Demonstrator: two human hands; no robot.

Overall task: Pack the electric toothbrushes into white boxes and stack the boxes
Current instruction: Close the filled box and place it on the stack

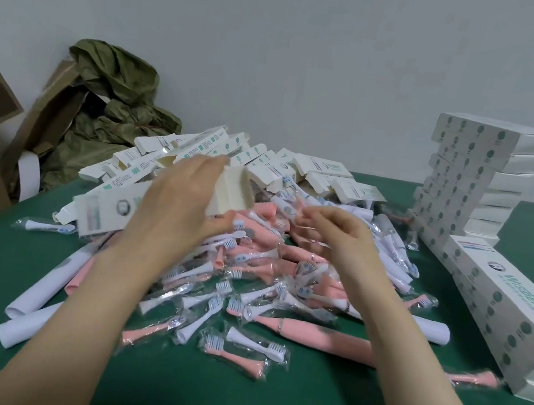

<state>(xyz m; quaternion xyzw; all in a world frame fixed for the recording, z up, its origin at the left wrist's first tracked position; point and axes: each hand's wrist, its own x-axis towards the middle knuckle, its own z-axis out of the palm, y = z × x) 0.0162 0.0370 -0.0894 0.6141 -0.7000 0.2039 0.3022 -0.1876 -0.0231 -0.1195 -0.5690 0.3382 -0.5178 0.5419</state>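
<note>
1. Heap of toothbrushes [259, 270]: pink and white handles and bagged brush heads, mid green table [298, 398].
2. Left hand [182, 203]: over the heap's far-left part, gripping an open-ended white box [234, 190].
3. Right hand [343, 238]: over the heap's centre, fingertips pinching a clear-wrapped piece [303, 214], blurred.
4. Loose white boxes [299, 165]: behind the heap.
5. Stacked white boxes [464, 173]: right of the heap.
6. Olive bag [114, 99]: behind-left of the heap.

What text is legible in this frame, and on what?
"WISDENT": teal, on the top face of the white box lying at right.
Smaller line under it and the round teal marks on its side: too small to read.
Print on the stacked boxes and the open boxes: blurred, unreadable.
</note>
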